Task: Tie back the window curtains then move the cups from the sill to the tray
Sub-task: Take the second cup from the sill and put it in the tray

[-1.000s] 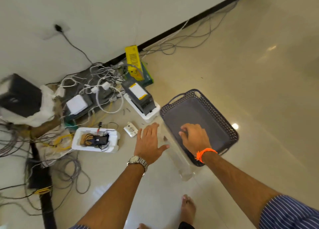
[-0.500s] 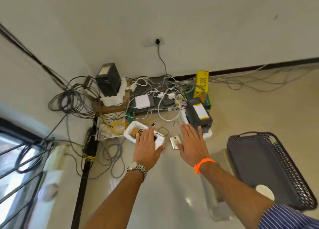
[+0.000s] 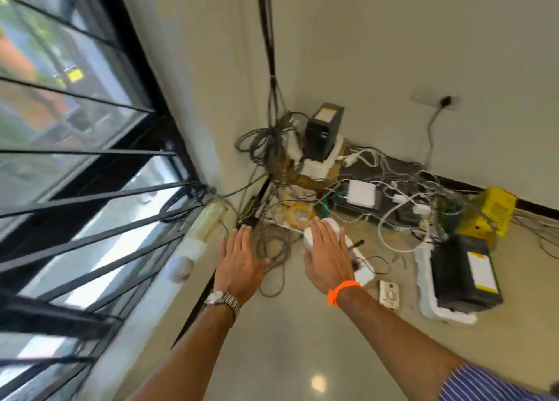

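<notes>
Swinging left, the view now takes in the barred window (image 3: 75,158) across the left of the frame. A second ago the tray lay at lower right, and it is out of sight now. On the sill (image 3: 157,297) at lower left sits a blurred white round thing (image 3: 181,268), possibly a cup. At centre the left hand (image 3: 242,264) and right hand (image 3: 328,258) hover flat over the cable tangle (image 3: 272,243), fingers straight, holding nothing. No curtain shows. This looks like a return for another cup.
</notes>
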Tool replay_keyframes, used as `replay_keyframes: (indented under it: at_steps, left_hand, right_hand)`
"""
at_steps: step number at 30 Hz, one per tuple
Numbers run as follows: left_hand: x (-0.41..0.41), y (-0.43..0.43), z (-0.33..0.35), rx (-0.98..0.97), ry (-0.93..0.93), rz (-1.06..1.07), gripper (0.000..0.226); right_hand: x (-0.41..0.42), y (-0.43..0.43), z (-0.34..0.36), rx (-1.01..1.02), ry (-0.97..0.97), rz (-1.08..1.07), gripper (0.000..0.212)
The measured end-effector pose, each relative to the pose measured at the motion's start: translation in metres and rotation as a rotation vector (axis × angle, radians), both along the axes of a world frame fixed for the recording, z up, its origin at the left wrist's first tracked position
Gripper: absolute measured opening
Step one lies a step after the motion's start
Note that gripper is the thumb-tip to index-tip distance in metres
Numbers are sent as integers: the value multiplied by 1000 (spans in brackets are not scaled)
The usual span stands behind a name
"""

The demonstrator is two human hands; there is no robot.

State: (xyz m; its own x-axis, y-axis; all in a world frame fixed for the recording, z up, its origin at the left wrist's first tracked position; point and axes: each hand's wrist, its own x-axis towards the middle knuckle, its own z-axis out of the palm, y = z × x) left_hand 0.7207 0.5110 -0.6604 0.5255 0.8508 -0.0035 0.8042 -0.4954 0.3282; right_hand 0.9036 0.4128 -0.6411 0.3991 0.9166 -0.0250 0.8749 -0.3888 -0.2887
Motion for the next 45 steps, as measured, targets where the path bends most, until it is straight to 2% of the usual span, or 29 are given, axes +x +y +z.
replay_keyframes:
  at_steps: [9, 15, 22, 30, 33, 37, 41, 45]
  left_hand:
    - [-115, 57, -57, -66, 60, 196, 82]
    - [-163, 73, -129, -123, 103, 326, 80]
    - [-186, 96, -208, -187, 130, 387, 83]
    - [-195, 135, -282, -99, 69, 407, 77]
    - [-201, 138, -305, -64, 56, 423, 73]
    - [-212, 148, -332, -87, 67, 454, 84]
    - [-218, 159, -348, -78, 18, 444, 81]
    - [-219, 170, -353, -34, -51, 437, 75]
  right_hand:
    - [-113, 120, -41, -73, -7, 258, 71]
    - [-167, 162, -111, -109, 47, 412, 69]
    - [-198, 206, -194, -165, 63, 526, 72]
    - [-207, 270, -280, -223, 48, 594, 70]
    - [-216, 290, -304, -252, 73, 619, 78]
    - [-229, 309, -330, -268, 67, 673, 93]
    - [-240, 321, -348, -285, 102, 711, 105]
    - [-245, 331, -355, -275, 99, 735, 103]
